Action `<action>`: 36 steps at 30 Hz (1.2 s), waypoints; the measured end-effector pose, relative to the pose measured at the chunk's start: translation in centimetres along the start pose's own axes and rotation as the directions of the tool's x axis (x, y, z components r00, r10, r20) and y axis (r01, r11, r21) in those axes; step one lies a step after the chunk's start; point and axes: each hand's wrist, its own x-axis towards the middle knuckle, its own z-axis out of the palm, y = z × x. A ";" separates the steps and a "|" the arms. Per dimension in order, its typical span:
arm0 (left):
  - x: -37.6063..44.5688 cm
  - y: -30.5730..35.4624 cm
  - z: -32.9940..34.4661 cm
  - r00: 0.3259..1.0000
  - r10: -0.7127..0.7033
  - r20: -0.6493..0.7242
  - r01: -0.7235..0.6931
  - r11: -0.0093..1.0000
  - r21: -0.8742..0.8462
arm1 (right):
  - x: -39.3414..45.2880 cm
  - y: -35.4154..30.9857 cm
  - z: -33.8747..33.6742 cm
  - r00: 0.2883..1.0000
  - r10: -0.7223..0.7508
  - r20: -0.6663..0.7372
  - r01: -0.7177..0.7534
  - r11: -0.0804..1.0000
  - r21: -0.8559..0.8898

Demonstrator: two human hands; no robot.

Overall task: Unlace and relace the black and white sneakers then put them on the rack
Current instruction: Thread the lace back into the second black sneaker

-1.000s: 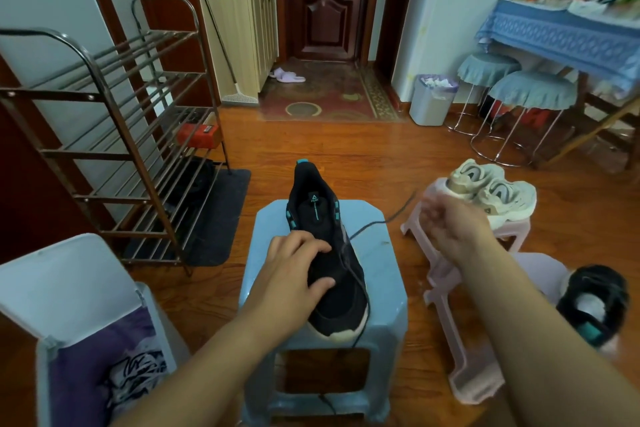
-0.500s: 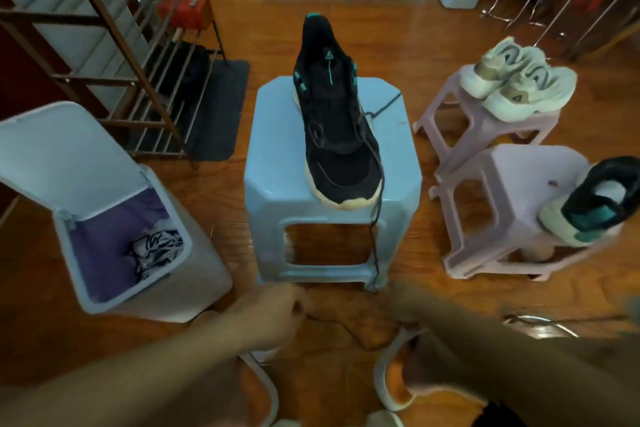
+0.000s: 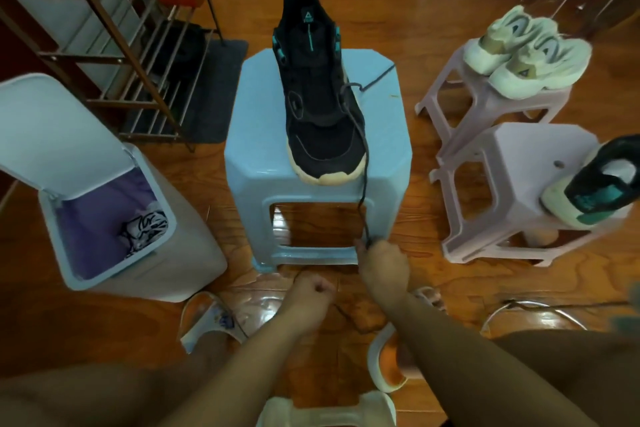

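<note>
A black sneaker (image 3: pixel 318 104) with teal trim and a cream sole stands on the blue stool (image 3: pixel 259 135), toe toward me. Its dark lace (image 3: pixel 362 177) hangs from the right side over the stool's front edge toward the floor. My right hand (image 3: pixel 382 263) pinches the lace low in front of the stool. My left hand (image 3: pixel 308 298) is curled in a fist just left of it, near the floor, where the lace's slack trails out from it. The other black sneaker (image 3: pixel 595 194) lies tilted on a pink stool (image 3: pixel 512 156) at the right. The metal shoe rack (image 3: pixel 114 55) stands at the back left.
An open white bin (image 3: pixel 138 253) with a purple liner sits left of the blue stool. A cream pair of sneakers (image 3: pixel 519 59) rests on a second pink stool (image 3: pixel 446 87) at the back right. My feet in slippers (image 3: pixel 207 322) are on the wooden floor.
Both hands left the sneaker and dropped below the stool. The view tilted down. My right hand has since moved up to the hanging lace and pinched it.
</note>
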 end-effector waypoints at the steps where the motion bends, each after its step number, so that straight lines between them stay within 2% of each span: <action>1: -0.4 0.2 0.3 1.000 0.012 -0.011 -0.013 1.000 -0.026 | -0.1 -0.1 -0.6 0.999 -0.045 0.002 0.045 0.998 -0.031; 4: -1.2 0.4 0.2 0.995 0.048 -0.087 -0.056 0.993 -0.101 | -0.5 0.5 -1.6 0.984 -0.154 0.095 0.166 0.976 -0.141; 6: -1.8 0.6 -0.2 0.990 0.093 -0.107 -0.108 0.983 -0.150 | -1.7 0.7 -3.3 0.964 -0.120 0.237 0.160 0.975 -0.154; 7: -2.3 0.7 -0.3 0.985 0.145 -0.089 -0.159 0.971 -0.178 | -2.5 0.5 -4.5 0.935 -0.084 0.344 0.096 0.995 -0.020; 8: -2.5 0.8 -0.3 0.979 0.200 -0.030 -0.201 0.949 -0.241 | -3.2 0.0 -5.9 0.886 -0.060 0.461 -0.051 0.973 0.224; 9: -2.9 1.1 -0.1 0.972 0.229 0.052 -0.201 0.925 -0.321 | -4.0 -0.6 -7.7 0.801 -0.053 0.596 -0.289 0.838 0.463; 10: -3.4 1.6 0.3 0.956 0.260 0.136 -0.193 0.906 -0.377 | -4.7 -1.2 -9.6 0.704 -0.106 0.703 -0.505 0.621 0.599; 11: -4.1 2.1 0.7 0.933 0.289 0.213 -0.189 0.900 -0.392 | -5.1 -1.6 -11.5 0.642 -0.191 0.743 -0.624 0.432 0.651; 12: -4.9 2.5 0.9 0.916 0.299 0.266 -0.197 0.915 -0.351 | -5.0 -1.8 -13.1 0.632 -0.253 0.732 -0.671 0.294 0.681; 14: -6.4 2.7 0.1 0.927 0.228 0.297 -0.186 0.969 -0.163 | -3.6 -1.8 -15.8 0.700 -0.271 0.661 -0.664 0.093 0.742; 16: -7.2 1.1 -2.6 0.979 0.130 0.156 -0.145 0.985 0.088 | -1.5 -1.3 -17.7 0.814 -0.105 0.571 -0.578 -0.066 0.813; 17: -7.7 0.2 -4.3 0.994 0.097 0.041 -0.102 0.980 0.172 | -0.7 -0.9 -18.6 0.842 -0.024 0.538 -0.537 -0.120 0.835; 18: -8.5 -0.3 -6.1 0.993 0.088 -0.078 -0.070 0.976 0.208 | 0.1 -0.3 -19.1 0.855 0.046 0.517 -0.508 -0.131 0.852; 19: -9.5 -0.6 -7.6 0.979 0.105 -0.173 -0.066 0.975 0.214 | -0.1 0.2 -19.8 0.868 0.130 0.479 -0.478 -0.040 0.877; 20: -10.6 -0.4 -8.7 0.962 0.148 -0.230 -0.097 0.971 0.219 | 0.0 0.8 -19.6 0.889 0.227 0.398 -0.444 0.207 0.872; 21: -11.6 0.2 -9.2 0.937 0.234 -0.258 -0.170 0.954 0.249 | -0.8 0.9 -19.5 0.921 0.298 0.249 -0.379 0.543 0.749; 22: -12.5 1.1 -9.3 0.894 0.360 -0.268 -0.275 0.911 0.307 | -1.8 0.9 -19.4 0.960 0.280 -0.011 -0.232 0.817 0.528; 23: -13.6 2.1 -9.1 0.813 0.517 -0.269 -0.399 0.830 0.389 | -3.4 0.0 -19.6 0.960 0.155 -0.233 -0.061 0.928 0.369; 24: -14.9 3.3 -8.9 0.696 0.675 -0.247 -0.508 0.705 0.495 | -5.4 -1.7 -20.3 0.962 -0.011 -0.273 0.109 0.931 0.348; 25: -16.3 4.5 -8.9 0.562 0.805 -0.188 -0.582 0.547 0.602 | -7.3 -3.9 -20.9 0.981 -0.154 -0.117 0.190 0.877 0.441; 26: -17.4 5.6 -9.1 0.444 0.891 -0.092 -0.621 0.380 0.685 | -9.1 -5.9 -21.6 0.946 -0.274 0.175 0.141 0.830 0.540; 27: -18.3 6.4 -9.3 0.346 0.938 0.028 -0.637 0.212 0.741 | -10.8 -7.9 -22.0 0.784 -0.415 0.462 0.036 0.773 0.633; 28: -19.1 7.0 -9.5 0.275 0.951 0.144 -0.636 0.068 0.768 | -11.8 -9.3 -22.1 0.586 -0.532 0.611 -0.083 0.711 0.698; 29: -19.7 7.4 -9.7 0.234 0.942 0.239 -0.624 -0.042 0.780 | -12.4 -10.4 -22.2 0.444 -0.622 0.645 -0.194 0.636 0.747; 30: -20.0 7.6 -9.9 0.225 0.924 0.308 -0.606 -0.115 0.787 | -12.5 -11.2 -22.3 0.390 -0.673 0.628 -0.286 0.560 0.778; 31: -20.1 7.5 -10.3 0.236 0.904 0.356 -0.585 -0.160 0.795 | -12.3 -12.1 -22.7 0.399 -0.695 0.598 -0.345 0.490 0.800; 34: -19.6 6.5 -12.1 0.360 0.831 0.424 -0.590 -0.149 0.793 | -10.3 -13.9 -24.8 0.571 -0.663 0.485 -0.504 0.184 0.844; 36: -19.2 5.5 -13.3 0.459 0.772 0.440 -0.583 -0.111 0.805 | -8.1 -14.3 -26.5 0.674 -0.609 0.419 -0.512 0.023 0.858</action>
